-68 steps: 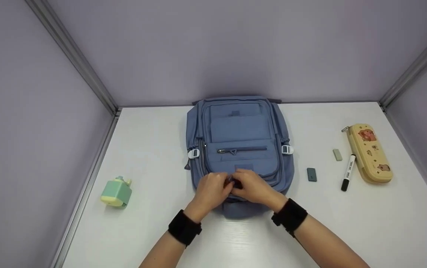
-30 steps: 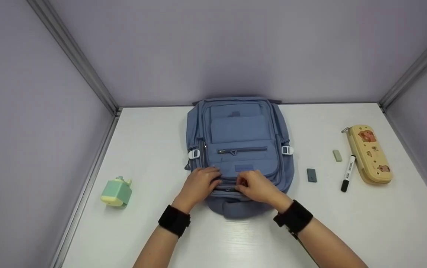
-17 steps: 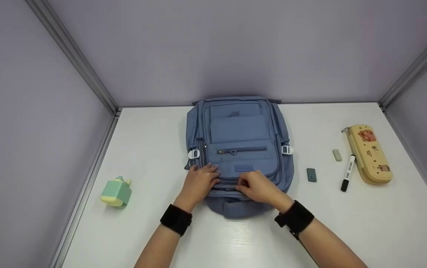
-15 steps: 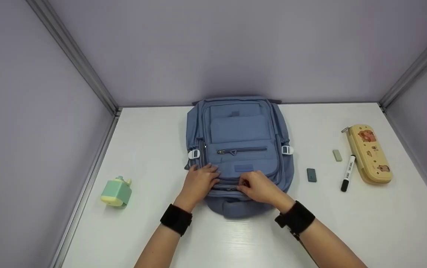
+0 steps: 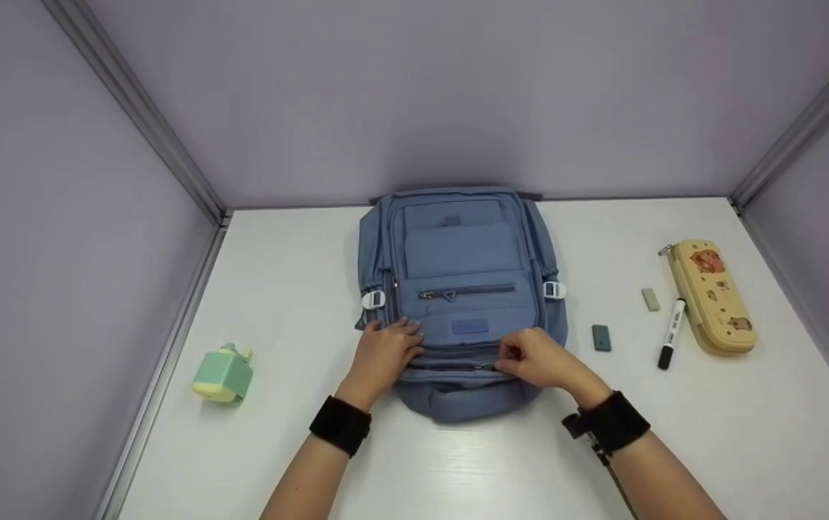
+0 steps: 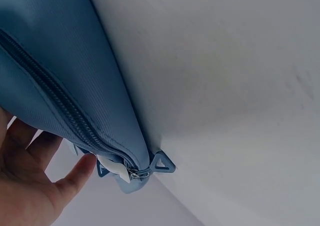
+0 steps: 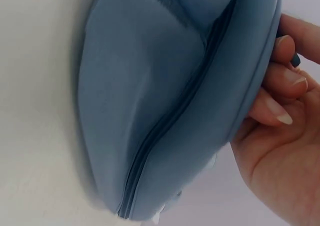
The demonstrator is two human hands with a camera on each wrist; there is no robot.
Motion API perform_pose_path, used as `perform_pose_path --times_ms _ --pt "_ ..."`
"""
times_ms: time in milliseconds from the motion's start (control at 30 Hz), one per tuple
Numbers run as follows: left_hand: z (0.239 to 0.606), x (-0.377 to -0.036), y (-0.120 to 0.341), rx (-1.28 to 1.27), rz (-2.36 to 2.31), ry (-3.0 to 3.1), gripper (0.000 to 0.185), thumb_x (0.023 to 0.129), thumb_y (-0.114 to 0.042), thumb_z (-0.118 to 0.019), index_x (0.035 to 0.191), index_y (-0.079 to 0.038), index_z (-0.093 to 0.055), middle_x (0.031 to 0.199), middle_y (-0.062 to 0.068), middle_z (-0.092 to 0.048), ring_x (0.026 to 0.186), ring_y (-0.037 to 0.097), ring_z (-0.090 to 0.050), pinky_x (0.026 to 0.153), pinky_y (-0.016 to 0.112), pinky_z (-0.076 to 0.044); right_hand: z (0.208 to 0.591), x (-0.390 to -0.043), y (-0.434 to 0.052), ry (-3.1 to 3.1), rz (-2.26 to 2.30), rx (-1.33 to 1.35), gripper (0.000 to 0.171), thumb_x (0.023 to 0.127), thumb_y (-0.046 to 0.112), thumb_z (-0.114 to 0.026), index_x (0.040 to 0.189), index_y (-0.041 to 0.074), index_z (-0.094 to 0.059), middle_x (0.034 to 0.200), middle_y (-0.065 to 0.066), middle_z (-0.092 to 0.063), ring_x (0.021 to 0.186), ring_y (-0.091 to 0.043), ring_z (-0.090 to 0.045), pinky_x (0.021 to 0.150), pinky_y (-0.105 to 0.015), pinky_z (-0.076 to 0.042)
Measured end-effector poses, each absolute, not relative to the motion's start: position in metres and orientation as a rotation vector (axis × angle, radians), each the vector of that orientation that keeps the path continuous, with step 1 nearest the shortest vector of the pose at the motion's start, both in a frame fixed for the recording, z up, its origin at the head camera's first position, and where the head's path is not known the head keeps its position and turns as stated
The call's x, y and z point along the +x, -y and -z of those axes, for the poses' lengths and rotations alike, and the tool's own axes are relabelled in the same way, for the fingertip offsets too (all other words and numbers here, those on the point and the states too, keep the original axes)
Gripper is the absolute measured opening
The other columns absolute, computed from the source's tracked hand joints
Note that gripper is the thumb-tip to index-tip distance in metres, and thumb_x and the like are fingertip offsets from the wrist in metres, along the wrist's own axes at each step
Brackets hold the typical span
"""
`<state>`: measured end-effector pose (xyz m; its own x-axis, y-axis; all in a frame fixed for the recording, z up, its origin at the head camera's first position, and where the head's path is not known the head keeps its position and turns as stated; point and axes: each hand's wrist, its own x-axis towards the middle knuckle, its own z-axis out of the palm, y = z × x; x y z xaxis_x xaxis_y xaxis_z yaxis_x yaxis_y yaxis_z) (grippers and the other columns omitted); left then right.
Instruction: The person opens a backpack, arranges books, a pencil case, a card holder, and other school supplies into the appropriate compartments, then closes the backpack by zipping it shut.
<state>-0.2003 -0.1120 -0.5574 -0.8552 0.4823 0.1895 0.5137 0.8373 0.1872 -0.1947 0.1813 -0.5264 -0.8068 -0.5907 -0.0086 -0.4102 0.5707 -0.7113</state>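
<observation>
A blue backpack [image 5: 461,253] lies front side up against the back wall. My left hand [image 5: 378,357] rests on its lower left part, fingers spread over the fabric. Seen from the left wrist, that hand's fingers [image 6: 80,173] lie along the bag's edge beside a long side zipper [image 6: 60,98]. Toward the lower right of the bag, my right hand [image 5: 541,361] pinches a zipper pull, with the metal slider [image 5: 485,366] showing just left of the fingertips. In the right wrist view, the dark end of the pull [image 7: 296,60] pokes out between curled fingers.
To the right lie a dark green eraser [image 5: 601,338], a pale green eraser [image 5: 650,299], a black-and-white marker [image 5: 672,334] and a yellow pencil case [image 5: 714,296]. A green-and-yellow pencil sharpener [image 5: 223,374] stands at left. Panels enclose the white table [image 5: 450,469].
Both hands were together at the bag's lower middle, then parted. The left hand settled on the lower left; the right hand has since slid rightward along the zipper with the slider.
</observation>
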Motion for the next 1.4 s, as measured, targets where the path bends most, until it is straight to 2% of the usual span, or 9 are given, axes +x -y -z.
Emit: perform_pose_path --times_ms 467,700,1167,1300,1400 --pt "0.554 -0.199 0.112 -0.782 0.334 2.879 0.024 0.091 -0.029 -0.070 0.111 -0.017 -0.076 0.124 0.000 -0.066 0.118 0.021 -0.060 0.096 0.059 -0.041 0.522 -0.202 -0.228 -2.573 1.056 -0.775 0.017 0.083 0.005 -0.073 0.070 0.011 -0.064 0.064 0.009 -0.052 0.059 -0.006 -0.047 0.054 -0.025 -0.039" --pt "0.552 -0.199 0.112 -0.793 0.323 2.873 0.022 0.091 -0.028 -0.071 0.110 -0.018 -0.076 0.123 -0.001 -0.067 0.117 0.021 -0.061 0.095 0.059 -0.042 0.524 -0.207 -0.253 -2.612 1.069 -0.631 0.017 0.084 0.004 -0.073 0.071 0.009 -0.064 0.066 0.005 -0.054 0.060 -0.010 -0.048 0.056 -0.027 -0.040" --pt "0.551 -0.200 0.109 -0.778 0.284 2.886 0.019 0.090 -0.027 -0.072 0.106 -0.018 -0.078 0.122 -0.002 -0.067 0.117 0.019 -0.061 0.095 0.057 -0.043 0.534 -0.220 -0.271 -2.744 1.039 -0.474 0.011 0.091 0.002 -0.067 0.082 0.004 -0.063 0.072 0.000 -0.057 0.066 -0.016 -0.050 0.059 -0.031 -0.041" --pt "0.548 -0.197 0.105 -0.786 0.291 2.866 0.019 0.090 -0.021 -0.073 0.106 -0.013 -0.077 0.121 0.003 -0.068 0.116 0.025 -0.061 0.092 0.055 -0.045 0.534 -0.217 -0.265 -2.703 1.020 -0.489 0.009 0.094 -0.006 -0.056 0.089 0.000 -0.062 0.077 -0.005 -0.060 0.071 -0.018 -0.054 0.063 -0.034 -0.045" --pt "0.546 -0.195 0.100 -0.805 0.341 2.846 0.022 0.090 -0.020 -0.073 0.110 -0.010 -0.074 0.121 0.007 -0.067 0.117 0.029 -0.060 0.094 0.052 -0.046 0.534 -0.214 -0.260 -2.676 0.992 -0.503 0.009 0.095 -0.004 -0.055 0.094 -0.003 -0.064 0.082 -0.006 -0.062 0.075 -0.018 -0.057 0.066 -0.036 -0.047"
